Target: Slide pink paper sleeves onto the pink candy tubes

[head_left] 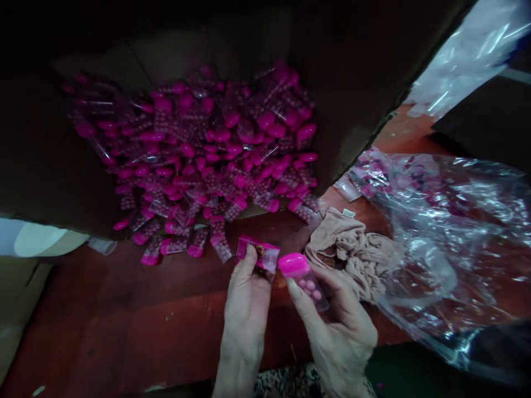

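In my left hand (249,293) is a pink printed packet (257,252), pinched under the thumb, its right end clear or pale. Just to the right, my right hand (338,331) grips a small clear candy container (305,279) with a bright pink cap and round pink balls inside. The container is tilted, cap toward the packet, with a small gap between them. Beyond both hands, a large heap of similar pink-capped containers (207,160) fills a dark box lying on its side and spills over its front edge onto the red table (124,315).
A crumpled beige cloth (348,249) lies right of my hands. Farther right spreads a clear plastic bag (452,237) with pink things in it. The dark box wall (357,99) rises behind. At the left lie a small clear container (102,245) and a pale rounded object (50,240).
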The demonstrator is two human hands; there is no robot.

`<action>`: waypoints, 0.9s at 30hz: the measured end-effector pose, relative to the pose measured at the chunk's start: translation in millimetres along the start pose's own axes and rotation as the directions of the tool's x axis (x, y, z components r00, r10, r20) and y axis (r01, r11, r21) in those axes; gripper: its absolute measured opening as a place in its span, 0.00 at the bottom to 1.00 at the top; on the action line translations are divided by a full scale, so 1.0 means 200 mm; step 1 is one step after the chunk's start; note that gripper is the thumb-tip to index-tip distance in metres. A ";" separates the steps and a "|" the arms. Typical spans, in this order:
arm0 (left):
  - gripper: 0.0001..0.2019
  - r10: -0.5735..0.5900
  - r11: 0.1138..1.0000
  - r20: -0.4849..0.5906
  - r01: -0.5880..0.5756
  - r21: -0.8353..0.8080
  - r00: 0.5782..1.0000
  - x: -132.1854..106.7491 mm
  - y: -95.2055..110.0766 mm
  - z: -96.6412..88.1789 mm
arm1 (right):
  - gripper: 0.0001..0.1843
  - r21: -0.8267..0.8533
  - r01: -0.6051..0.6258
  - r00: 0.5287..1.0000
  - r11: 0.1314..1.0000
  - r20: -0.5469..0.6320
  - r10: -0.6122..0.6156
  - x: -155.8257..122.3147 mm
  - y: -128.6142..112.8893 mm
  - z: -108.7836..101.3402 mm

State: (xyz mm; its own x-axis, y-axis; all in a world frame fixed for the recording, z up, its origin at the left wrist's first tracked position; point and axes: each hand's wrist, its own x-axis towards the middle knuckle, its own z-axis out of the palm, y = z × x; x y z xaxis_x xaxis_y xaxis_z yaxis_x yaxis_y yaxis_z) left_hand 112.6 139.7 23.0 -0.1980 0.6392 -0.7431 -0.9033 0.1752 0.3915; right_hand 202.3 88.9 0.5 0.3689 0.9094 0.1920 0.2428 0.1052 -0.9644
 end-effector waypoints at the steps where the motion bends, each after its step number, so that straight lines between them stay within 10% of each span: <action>1: 0.10 -0.039 0.999 0.012 0.039 0.006 0.999 -0.01 -0.01 0.01 | 0.14 -0.015 0.036 0.999 0.999 -0.003 -0.036 0.00 -0.01 0.00; 9: 0.13 -0.150 0.988 0.048 0.151 -0.014 0.987 -0.07 -0.02 0.01 | 0.12 -0.123 0.189 0.982 0.974 0.014 -0.189 0.01 -0.06 -0.04; 19: 0.07 0.220 0.949 0.290 -0.273 0.155 0.931 -0.10 -0.01 -0.05 | 0.10 -0.021 0.051 0.992 0.998 0.117 -0.048 -0.02 -0.01 -0.01; 27: 0.08 0.206 0.947 0.303 -0.268 0.177 0.930 -0.07 -0.03 -0.08 | 0.12 -0.094 0.189 0.980 0.977 0.084 -0.181 -0.04 0.00 0.01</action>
State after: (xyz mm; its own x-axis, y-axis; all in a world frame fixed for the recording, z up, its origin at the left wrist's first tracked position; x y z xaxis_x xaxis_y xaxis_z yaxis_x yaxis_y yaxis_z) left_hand 114.4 117.7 22.0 -0.2552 0.8578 -0.4462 -0.7351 0.1277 0.6658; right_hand 198.0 82.3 -1.1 0.2417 0.9060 0.3475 0.3914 0.2367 -0.8893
